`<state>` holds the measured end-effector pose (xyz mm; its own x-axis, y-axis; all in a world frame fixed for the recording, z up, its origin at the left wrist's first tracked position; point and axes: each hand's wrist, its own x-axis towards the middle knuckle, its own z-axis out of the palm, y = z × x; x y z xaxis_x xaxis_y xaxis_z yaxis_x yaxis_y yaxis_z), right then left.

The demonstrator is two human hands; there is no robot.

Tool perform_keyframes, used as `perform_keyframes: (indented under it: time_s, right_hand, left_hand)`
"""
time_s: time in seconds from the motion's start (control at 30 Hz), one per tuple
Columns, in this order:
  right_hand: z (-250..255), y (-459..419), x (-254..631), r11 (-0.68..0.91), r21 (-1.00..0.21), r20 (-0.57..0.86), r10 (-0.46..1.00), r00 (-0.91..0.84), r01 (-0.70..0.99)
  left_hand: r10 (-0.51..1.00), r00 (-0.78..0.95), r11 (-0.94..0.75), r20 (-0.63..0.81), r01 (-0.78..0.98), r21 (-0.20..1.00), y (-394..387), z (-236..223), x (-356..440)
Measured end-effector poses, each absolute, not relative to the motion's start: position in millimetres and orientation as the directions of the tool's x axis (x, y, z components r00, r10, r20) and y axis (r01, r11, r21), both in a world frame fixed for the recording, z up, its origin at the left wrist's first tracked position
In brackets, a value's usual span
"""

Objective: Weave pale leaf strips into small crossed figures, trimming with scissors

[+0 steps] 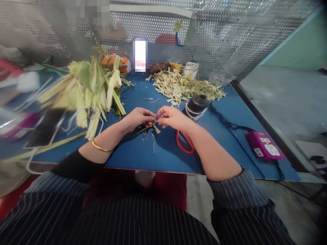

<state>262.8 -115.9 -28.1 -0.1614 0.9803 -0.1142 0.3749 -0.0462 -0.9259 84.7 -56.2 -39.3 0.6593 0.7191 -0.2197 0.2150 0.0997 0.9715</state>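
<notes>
My left hand (140,118) and my right hand (170,117) meet over the middle of the blue table, fingertips pinched together. What lies between the fingertips is too small and covered to make out. Just under them show a thin dry stalk (143,129) and a pale husk scrap (156,129); I cannot tell whether these are held or lie on the table. A narrow curled strip (153,143) lies nearer the front edge. Beside my right wrist is a red loop handle (185,147), its other end hidden under the arm.
Corn husks (87,81) are heaped at left, shredded husk pieces (178,85) at back right. A black spool (196,106) with white cord stands behind my right hand. A purple power socket (265,145) with cables sits right. A dark phone-like slab (46,127) lies left. Perforated metal (158,23) borders the back.
</notes>
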Motion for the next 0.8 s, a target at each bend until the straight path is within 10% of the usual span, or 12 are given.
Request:
perform_keyframes:
  time_s: [0.23, 0.8]
  right_hand:
    - [-26, -114, 259, 0.059, -0.982, 0.060, 0.998, 0.003, 0.178]
    - [-38, -110, 271, 0.258, -0.532, 0.232, 0.960, -0.155, 0.807]
  left_hand:
    - [0.731, 0.680, -0.135, -0.063, 0.234, 0.963, -65, -35, 88]
    - [0.724, 0.690, -0.111, -0.010, 0.131, 0.985, -64, -41, 89]
